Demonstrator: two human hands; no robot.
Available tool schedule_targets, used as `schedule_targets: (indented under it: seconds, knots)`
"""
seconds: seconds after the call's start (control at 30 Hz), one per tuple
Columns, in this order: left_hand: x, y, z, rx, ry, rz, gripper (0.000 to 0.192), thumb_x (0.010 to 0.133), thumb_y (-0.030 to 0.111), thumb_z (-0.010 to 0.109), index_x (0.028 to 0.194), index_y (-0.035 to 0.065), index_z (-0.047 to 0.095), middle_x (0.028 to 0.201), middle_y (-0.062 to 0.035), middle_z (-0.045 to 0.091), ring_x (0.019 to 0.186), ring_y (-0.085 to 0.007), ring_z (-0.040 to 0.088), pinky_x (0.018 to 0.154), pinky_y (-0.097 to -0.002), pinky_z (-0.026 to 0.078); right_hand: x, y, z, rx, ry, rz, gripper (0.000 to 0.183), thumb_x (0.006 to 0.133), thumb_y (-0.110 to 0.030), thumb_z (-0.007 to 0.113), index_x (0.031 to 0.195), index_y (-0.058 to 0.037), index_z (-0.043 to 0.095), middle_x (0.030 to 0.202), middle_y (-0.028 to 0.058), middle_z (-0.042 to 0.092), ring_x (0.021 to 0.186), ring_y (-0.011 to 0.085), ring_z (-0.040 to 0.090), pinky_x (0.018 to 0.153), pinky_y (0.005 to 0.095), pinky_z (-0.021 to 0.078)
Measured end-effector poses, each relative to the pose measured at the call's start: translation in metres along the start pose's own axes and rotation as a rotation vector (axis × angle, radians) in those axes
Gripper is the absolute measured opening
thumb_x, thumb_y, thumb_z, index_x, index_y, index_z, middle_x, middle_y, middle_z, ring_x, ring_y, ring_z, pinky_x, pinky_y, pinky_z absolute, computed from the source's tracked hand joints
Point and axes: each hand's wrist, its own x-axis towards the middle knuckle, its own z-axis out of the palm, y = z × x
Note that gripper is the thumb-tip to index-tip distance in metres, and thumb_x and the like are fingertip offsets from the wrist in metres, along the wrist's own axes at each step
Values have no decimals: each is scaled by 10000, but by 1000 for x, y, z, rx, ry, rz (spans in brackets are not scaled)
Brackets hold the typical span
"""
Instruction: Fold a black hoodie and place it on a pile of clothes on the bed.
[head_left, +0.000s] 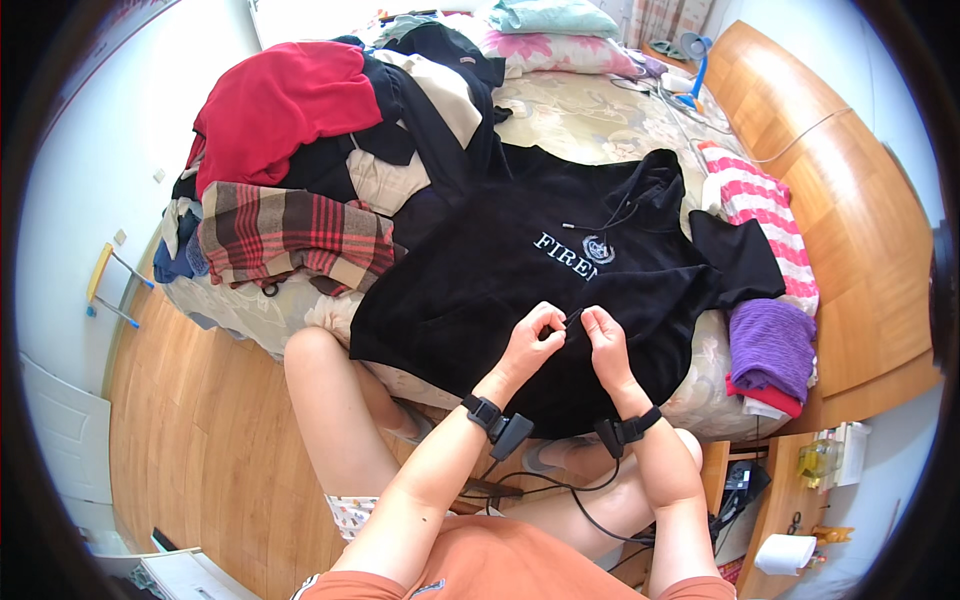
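A black hooded sweatshirt (465, 277) with a white crest and lettering lies spread on the bed before me, its hood and drawstring toward the upper right. My left hand (534, 335) and my right hand (604, 341) are close together over its lower part. Between their fingertips is a small dark piece, which looks like a bit of black fabric or cord; I cannot tell exactly what it is. Both thumbs press against the fingers. Each wrist wears a black strap with a small device and a cable.
A plaid garment (296, 236) and a red garment (292, 105) lie in a heap at the left. Folded purple cloth (771, 341) and a pink-striped cloth (765, 210) line the wooden headboard (832, 187). A blue desk lamp (697, 71) stands beyond. Cables hang near my knees.
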Motion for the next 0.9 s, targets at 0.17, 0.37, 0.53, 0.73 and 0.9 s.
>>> schedule_targets:
  seconds: [0.17, 0.37, 0.53, 0.73, 0.9]
  knots:
    - [-1, -1, -3, -8, -13, 7, 70, 787, -7, 622, 810, 7, 558, 928, -61, 572, 839, -159, 559, 754, -263, 454, 2, 4, -2, 42, -40, 22, 243, 1055, -157, 529, 861, -19, 575, 746, -28, 499, 737, 66, 446, 668, 250, 408]
    - [-3, -1, -7, -119, -78, -35, 41, 825, -2, 549, 859, 8, 569, 938, -33, 557, 900, -127, 533, 832, -245, 431, 2, -2, -2, 74, -48, 33, 236, 1055, -147, 520, 871, -16, 588, 769, -32, 536, 758, 62, 476, 698, 241, 428]
    - [-3, 3, -4, -157, -59, -154, 39, 918, 63, 592, 903, 29, 579, 919, 2, 551, 892, -89, 518, 826, -227, 427, 0, -6, -1, -58, -31, -41, 225, 1043, -147, 531, 887, 0, 597, 744, 28, 570, 734, 101, 518, 690, 271, 450]
    - [-2, -4, -5, -174, -59, -117, 66, 892, 38, 651, 887, 31, 586, 887, 19, 556, 831, -78, 520, 770, -224, 440, 0, -2, -1, -64, -31, -50, 213, 1036, -141, 538, 890, 2, 598, 734, 47, 569, 723, 115, 529, 683, 284, 453]
    - [-1, -4, -10, -189, -112, -83, 51, 899, 40, 638, 900, 34, 587, 915, 15, 556, 859, -76, 515, 792, -221, 432, 1, 0, -2, -14, -34, -25, 210, 1033, -142, 543, 889, 0, 599, 726, 58, 562, 713, 128, 533, 678, 288, 453]
